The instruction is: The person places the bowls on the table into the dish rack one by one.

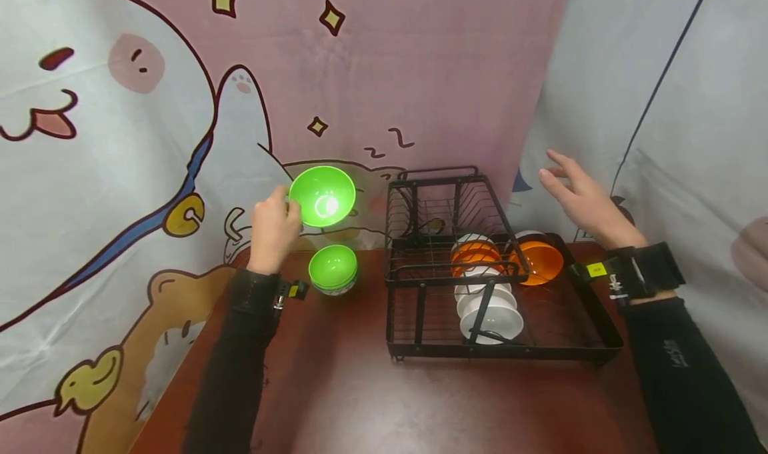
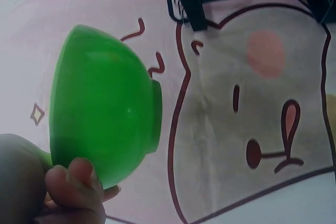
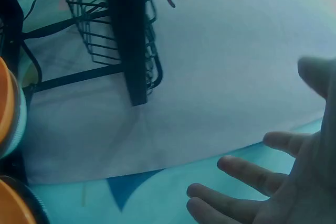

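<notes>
A green bowl (image 1: 323, 197) is tilted in the air, its rim pinched by my left hand (image 1: 273, 231). From the left wrist view, the same green bowl (image 2: 105, 103) shows its outer side and foot ring, with thumb and fingers (image 2: 79, 184) at the rim. Below it, a small stack of green bowls (image 1: 333, 269) stands on the table. My right hand (image 1: 579, 197) is raised above the right side of the rack, fingers apart and holding nothing. In the right wrist view, that hand (image 3: 278, 182) has its fingers spread.
A black two-tier dish rack (image 1: 420, 281) stands on the reddish-brown table (image 1: 336, 401). Its lower level holds several white bowls (image 1: 492, 317) and orange bowls (image 1: 540, 264). A printed cloth (image 1: 420, 67) hangs behind.
</notes>
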The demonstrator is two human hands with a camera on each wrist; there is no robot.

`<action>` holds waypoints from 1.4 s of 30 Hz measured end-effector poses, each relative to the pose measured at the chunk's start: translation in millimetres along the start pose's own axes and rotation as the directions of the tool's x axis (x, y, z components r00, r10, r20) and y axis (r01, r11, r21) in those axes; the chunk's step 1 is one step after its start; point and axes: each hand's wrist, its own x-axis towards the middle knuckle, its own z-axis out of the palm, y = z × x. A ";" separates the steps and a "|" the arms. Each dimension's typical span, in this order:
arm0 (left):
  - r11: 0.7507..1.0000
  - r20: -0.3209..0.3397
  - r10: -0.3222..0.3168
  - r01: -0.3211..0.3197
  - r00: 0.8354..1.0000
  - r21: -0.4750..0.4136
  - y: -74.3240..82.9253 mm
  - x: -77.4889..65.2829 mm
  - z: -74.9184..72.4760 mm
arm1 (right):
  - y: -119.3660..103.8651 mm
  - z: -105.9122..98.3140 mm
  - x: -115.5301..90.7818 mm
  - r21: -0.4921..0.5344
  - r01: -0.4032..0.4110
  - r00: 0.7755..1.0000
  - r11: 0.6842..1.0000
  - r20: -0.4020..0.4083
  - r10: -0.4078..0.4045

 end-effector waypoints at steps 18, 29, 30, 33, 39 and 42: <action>0.956 0.043 0.275 -0.268 0.961 -0.116 110.6 -4.4 9.5 | -115.0 13.3 11.0 -0.005 0.186 0.961 0.983 0.212 -0.181; 0.912 0.103 0.382 -0.356 0.919 -0.203 147.2 -29.9 15.0 | -136.2 60.0 6.5 0.170 0.146 0.941 0.975 0.281 -0.190; 0.910 0.099 0.386 -0.361 0.917 -0.204 148.4 -30.8 15.4 | -135.6 60.2 5.3 0.205 0.126 0.943 0.971 0.280 -0.181; 0.904 0.081 0.400 -0.378 0.913 -0.201 150.6 -31.6 17.6 | -134.2 59.9 3.4 0.270 0.095 0.944 0.958 0.281 -0.173; 0.904 0.106 0.416 -0.397 0.903 -0.160 150.6 -33.3 19.6 | -129.8 63.0 4.9 0.294 0.076 0.947 0.953 0.278 -0.161; 0.896 0.167 0.440 -0.419 0.882 -0.145 149.8 -36.0 19.1 | -125.0 63.3 5.5 0.267 0.093 0.956 0.959 0.246 -0.161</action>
